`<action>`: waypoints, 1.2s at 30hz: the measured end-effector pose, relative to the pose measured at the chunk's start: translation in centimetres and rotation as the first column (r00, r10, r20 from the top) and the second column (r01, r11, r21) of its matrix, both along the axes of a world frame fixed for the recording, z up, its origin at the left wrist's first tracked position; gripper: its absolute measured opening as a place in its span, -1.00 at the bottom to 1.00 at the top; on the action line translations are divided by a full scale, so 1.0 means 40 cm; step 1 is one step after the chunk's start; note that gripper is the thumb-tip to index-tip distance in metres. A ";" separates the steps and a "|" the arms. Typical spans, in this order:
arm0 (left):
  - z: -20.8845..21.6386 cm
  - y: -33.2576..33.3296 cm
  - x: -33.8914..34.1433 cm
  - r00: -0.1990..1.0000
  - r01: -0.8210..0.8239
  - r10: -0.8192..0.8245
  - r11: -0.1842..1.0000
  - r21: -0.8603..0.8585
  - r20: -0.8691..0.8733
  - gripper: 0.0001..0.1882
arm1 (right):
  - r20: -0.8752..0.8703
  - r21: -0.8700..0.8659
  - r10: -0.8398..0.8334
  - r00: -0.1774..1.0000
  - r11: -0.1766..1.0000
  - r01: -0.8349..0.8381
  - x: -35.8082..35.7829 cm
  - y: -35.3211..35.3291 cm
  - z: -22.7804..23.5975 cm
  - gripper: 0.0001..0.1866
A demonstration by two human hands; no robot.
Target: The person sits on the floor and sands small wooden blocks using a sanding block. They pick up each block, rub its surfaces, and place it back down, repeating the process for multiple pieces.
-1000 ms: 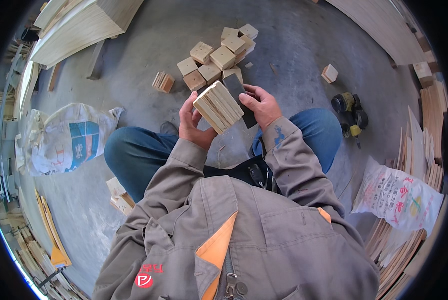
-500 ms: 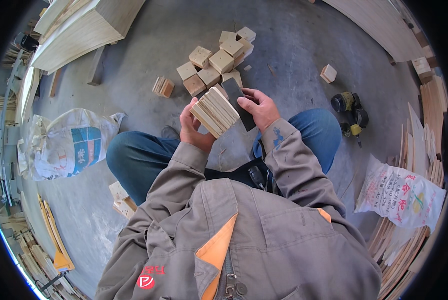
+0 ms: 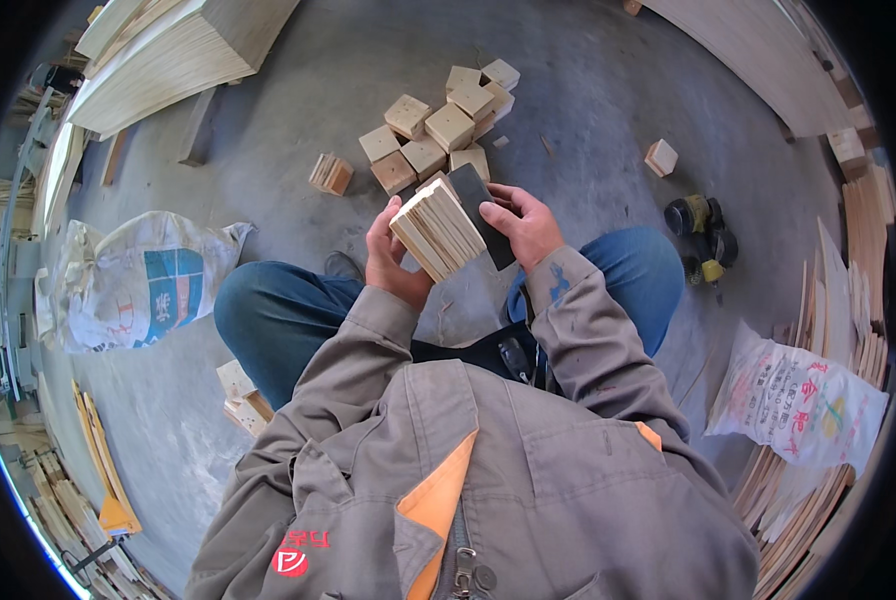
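Note:
My left hand (image 3: 390,262) grips a chunky wooden block (image 3: 436,235) made of many thin pale layers, with the thumb below and fingers along its left side. In my right hand (image 3: 530,228) is a flat, dark grey rectangular plate (image 3: 474,188), its thumb on the near face. The plate stands tilted along the right side of the block, touching it or very close; what it is made of I cannot tell. Just beyond both hands, a heap of similar wooden blocks (image 3: 450,128) lies on the floor. A lone layered block (image 3: 331,174) sits left of the heap.
Another block (image 3: 661,157) and a yellow-green and black power tool (image 3: 706,235) lie to the right. White woven sacks (image 3: 118,290) are at both sides. Stacked boards (image 3: 183,65) stand at far left, timber strips (image 3: 858,250) at right. More blocks (image 3: 240,392) lie beside my left knee.
The view has shifted slightly. The block and the dark plate stay in the same hands, nearly in the same pose, a little closer to my body.

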State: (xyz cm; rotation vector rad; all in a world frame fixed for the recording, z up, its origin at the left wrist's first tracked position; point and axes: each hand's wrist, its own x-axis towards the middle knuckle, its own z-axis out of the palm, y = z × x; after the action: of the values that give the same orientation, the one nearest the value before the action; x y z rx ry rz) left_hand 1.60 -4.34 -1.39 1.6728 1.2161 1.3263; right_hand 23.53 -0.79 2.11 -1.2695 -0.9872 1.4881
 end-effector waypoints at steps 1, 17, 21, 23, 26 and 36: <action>0.003 0.001 -0.002 1.000 0.004 -0.004 1.000 0.001 -0.006 0.11 | -0.006 0.003 0.002 1.000 1.000 -0.002 0.001 0.001 -0.007 -0.39; 0.043 -0.009 -0.007 0.979 0.109 -0.049 0.948 -0.300 0.198 0.23 | -0.092 -0.047 -0.023 0.995 0.999 0.019 0.002 0.001 -0.014 -0.44; 0.075 0.003 -0.001 0.939 0.161 0.013 0.868 -0.469 0.344 0.25 | -0.081 -0.062 -0.042 0.996 0.997 0.037 -0.007 -0.001 0.003 -0.50; 0.079 0.007 -0.001 0.915 0.185 0.031 0.853 -0.488 0.402 0.25 | -0.075 -0.061 -0.043 0.996 0.997 0.038 -0.004 -0.002 0.000 -0.52; 0.076 0.013 -0.010 0.868 0.247 0.067 0.803 -0.543 0.493 0.26 | -0.115 -0.069 -0.070 0.991 0.996 0.063 -0.006 -0.003 0.006 -0.52; 0.029 0.029 -0.034 0.812 0.354 0.189 0.594 -0.723 0.553 0.04 | -0.213 -0.104 -0.069 0.975 0.993 0.048 0.000 -0.013 0.041 -0.56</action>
State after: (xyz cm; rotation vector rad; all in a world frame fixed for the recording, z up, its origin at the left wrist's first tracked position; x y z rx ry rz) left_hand 0.23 -3.20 -0.24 0.5649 1.0685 0.8701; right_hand 23.53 -1.29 3.74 -1.1653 -0.7358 1.6070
